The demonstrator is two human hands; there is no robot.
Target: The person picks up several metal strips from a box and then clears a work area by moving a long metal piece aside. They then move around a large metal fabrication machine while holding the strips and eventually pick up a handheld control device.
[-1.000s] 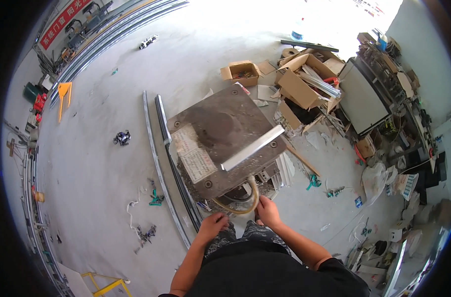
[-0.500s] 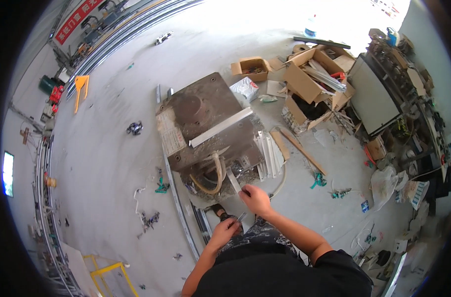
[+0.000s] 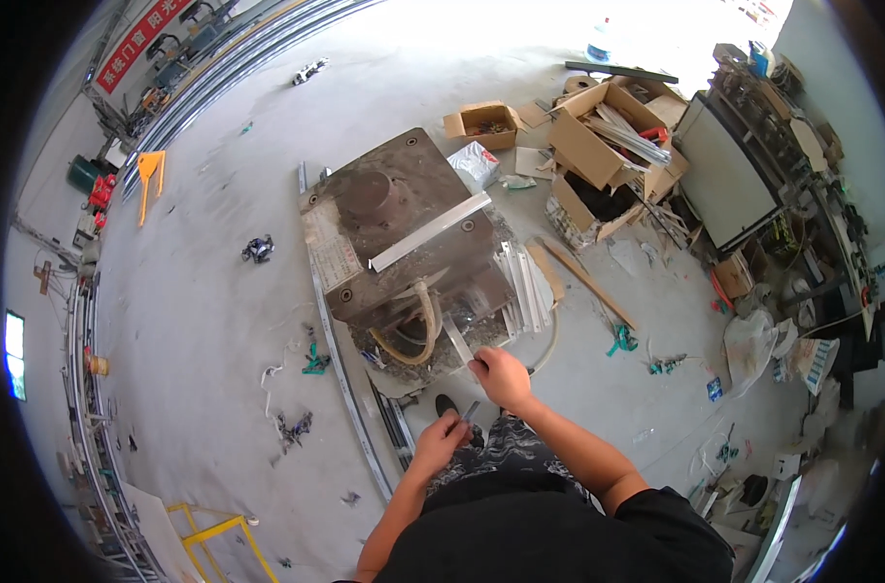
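Note:
My right hand (image 3: 502, 377) is closed on one end of a flat, pale metal strip (image 3: 456, 337). The strip's other end points into the near side of a brown, dusty metal machine (image 3: 429, 153). My left hand (image 3: 437, 447), lower and closer to my body, pinches a small grey metal piece (image 3: 471, 411). Across the machine's top lies a silver-white metal profile (image 3: 430, 231). A beige hose (image 3: 429, 330) loops at its near side. Just right of the machine sit several white strips (image 3: 527, 291) side by side.
Long metal profiles (image 3: 348, 389) lie on the floor along the machine's left side. Cardboard boxes (image 3: 580, 151) with scraps stand at the far right, and a wooden stick (image 3: 590, 284) lies nearer. Green scraps (image 3: 315, 361) litter the floor; a yellow frame (image 3: 212, 530) is at lower left.
The view has shifted slightly. My left hand has risen a little with its metal piece. My right hand keeps its hold on the strip at the machine's near side.

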